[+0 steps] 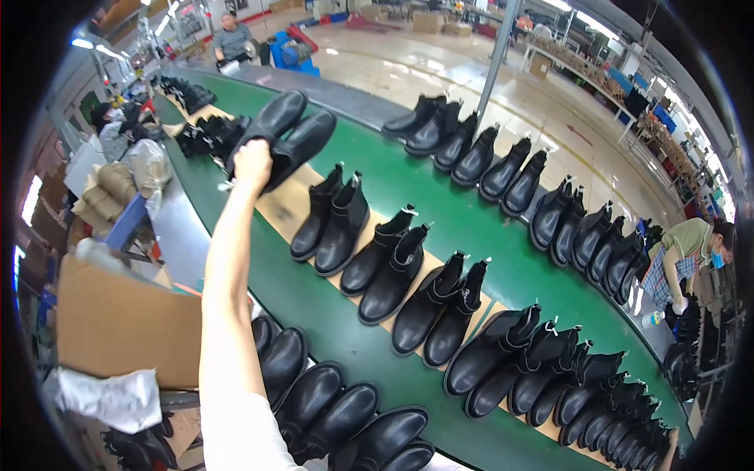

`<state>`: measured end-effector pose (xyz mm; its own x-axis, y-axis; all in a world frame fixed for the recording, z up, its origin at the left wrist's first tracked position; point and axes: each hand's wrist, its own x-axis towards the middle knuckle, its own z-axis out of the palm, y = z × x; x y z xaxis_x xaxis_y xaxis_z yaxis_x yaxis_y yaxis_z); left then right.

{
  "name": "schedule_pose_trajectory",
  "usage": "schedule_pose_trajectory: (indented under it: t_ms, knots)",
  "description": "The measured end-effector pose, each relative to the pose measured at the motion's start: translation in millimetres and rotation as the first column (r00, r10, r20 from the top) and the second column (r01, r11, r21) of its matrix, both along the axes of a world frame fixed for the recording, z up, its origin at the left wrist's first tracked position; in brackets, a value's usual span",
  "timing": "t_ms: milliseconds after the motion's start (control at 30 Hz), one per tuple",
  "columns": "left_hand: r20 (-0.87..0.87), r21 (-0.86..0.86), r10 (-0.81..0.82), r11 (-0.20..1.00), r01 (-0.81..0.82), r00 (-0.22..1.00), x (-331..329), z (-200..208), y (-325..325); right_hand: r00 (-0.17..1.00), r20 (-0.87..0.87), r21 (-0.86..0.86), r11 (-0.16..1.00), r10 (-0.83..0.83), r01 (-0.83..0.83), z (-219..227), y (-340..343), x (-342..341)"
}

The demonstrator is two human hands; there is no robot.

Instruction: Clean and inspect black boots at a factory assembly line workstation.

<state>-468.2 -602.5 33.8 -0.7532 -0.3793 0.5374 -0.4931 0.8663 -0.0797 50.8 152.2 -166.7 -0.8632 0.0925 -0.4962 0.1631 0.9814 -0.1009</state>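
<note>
My left hand (253, 163) is closed around the shafts of a pair of black ankle boots (294, 133), held above the green conveyor belt (463, 228) with the toes tilted up. The fingers' far side is hidden behind the boots. Below and to the right of this hand, pairs of black boots (342, 224) stand on tan cardboard sheets (284, 210) along the belt. Several more black boots (314, 396) are grouped near my forearm at the lower edge. My right hand does not show.
A row of boots (475, 157) lines the belt's far edge, near a grey post (499, 59). At left are a cardboard box (126, 322) and a plastic-wrapped bundle (149, 169). One co-worker (679, 255) stands at right, another person (232, 39) sits far back, and a partly visible arm (670, 449) is at lower right.
</note>
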Motion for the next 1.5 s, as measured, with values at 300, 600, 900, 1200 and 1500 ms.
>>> schedule_pose_trajectory:
  t_ms: [300, 600, 900, 1200, 1500]
  knots:
    - [0.063, 0.204, 0.063, 0.976, -0.074, 0.996, -26.9, -160.8, -78.4, 0.987, 0.147, -0.038, 0.997, -0.065, 0.071, 7.3, -13.4, -30.7]
    - [0.367, 0.482, -0.193, 0.876, -0.009, 0.91, -110.3, -127.0, 76.2, 0.996, 0.078, -0.075, 0.996, -0.041, 0.047, -16.6, 10.7, -9.9]
    - [-0.131, 0.359, -0.211, 0.901, 0.244, 0.969, 24.7, -105.6, 106.8, 0.965, -0.251, -0.184, 0.982, -0.079, 0.032, 23.4, -6.2, 6.3]
    - [-0.08, -0.196, -0.841, 0.539, 0.819, 0.535, 167.0, 77.7, 244.2, 0.839, -0.411, -0.096, 0.932, -0.357, 0.349, 34.4, 7.5, -20.0]
    - [0.34, 0.348, -0.834, -0.319, 0.882, -0.435, 362.0, 10.7, 524.0, 0.864, -0.301, -0.898, 0.425, -0.402, -0.115, 102.6, -1.7, -49.8]
